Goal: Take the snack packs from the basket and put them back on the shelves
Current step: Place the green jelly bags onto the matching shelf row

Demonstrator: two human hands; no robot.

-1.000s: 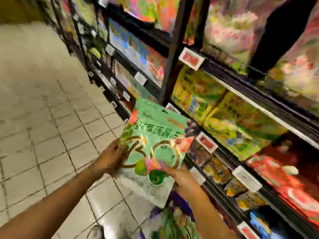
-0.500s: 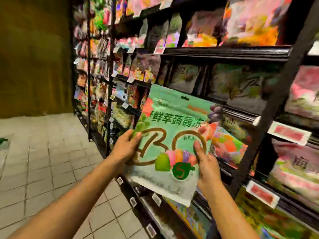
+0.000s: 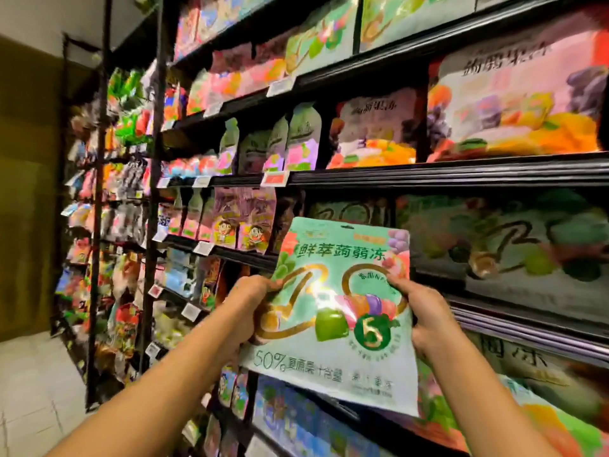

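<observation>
Right now I have a large mint-green snack pack [image 3: 342, 311] held up in front of the shelves [image 3: 428, 174], gripped from both sides. My left hand [image 3: 250, 305] clamps the pack's left edge about halfway down, fingers curled around it so that most of them are hidden behind the foil. My right hand [image 3: 425, 311] pinches the right edge at a similar height, thumb [image 3: 397, 285] lying across the printed front and the other fingers behind. The pack faces me, tilted slightly, with a gold loop design, a green jelly cup picture and a round badge showing a 5. Its top edge overlaps the front of a dark shelf bay where similar green packs [image 3: 514, 245] stand, blurred, just behind and to the right. I cannot tell whether the pack touches the shelf lip. Above that bay, a row of pink and orange fruit packs [image 3: 514, 103] stands on the next shelf up. Small cartoon-printed pouches [image 3: 242, 222] hang to the left, with white price tags [image 3: 275, 178] clipped along the rails.
</observation>
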